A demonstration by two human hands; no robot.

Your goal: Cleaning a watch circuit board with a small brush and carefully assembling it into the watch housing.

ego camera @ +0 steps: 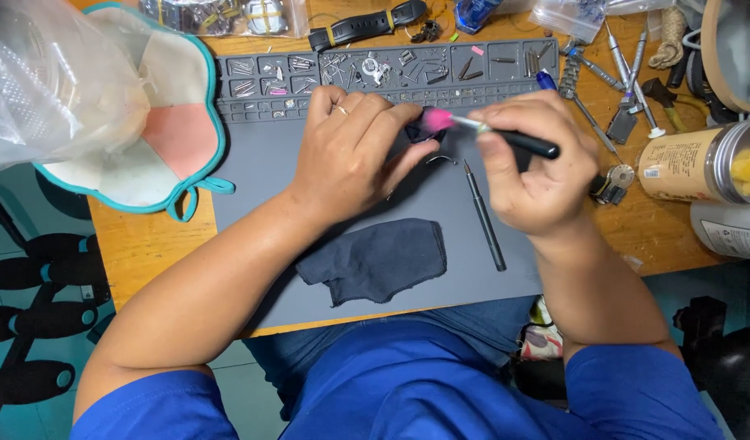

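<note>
My left hand (355, 151) is closed around a small dark part (421, 133) that it holds just above the grey work mat (253, 204); most of the part is hidden by the fingers. My right hand (538, 163) grips a thin black-handled brush (505, 137) whose pink tip (436, 121) touches the dark part. A slim black screwdriver (483, 216) lies on the mat below my right hand. Near my left wrist, a dark cloth (375, 261) lies crumpled on the mat.
The mat's back edge has compartments (375, 69) with several tiny metal parts. A black watch strap (367, 24) lies behind. Tools (628, 65), a lidded jar (701, 163) and a small round watch part (615, 181) sit right. A plastic bag (57, 73) and fabric pad (171, 122) sit left.
</note>
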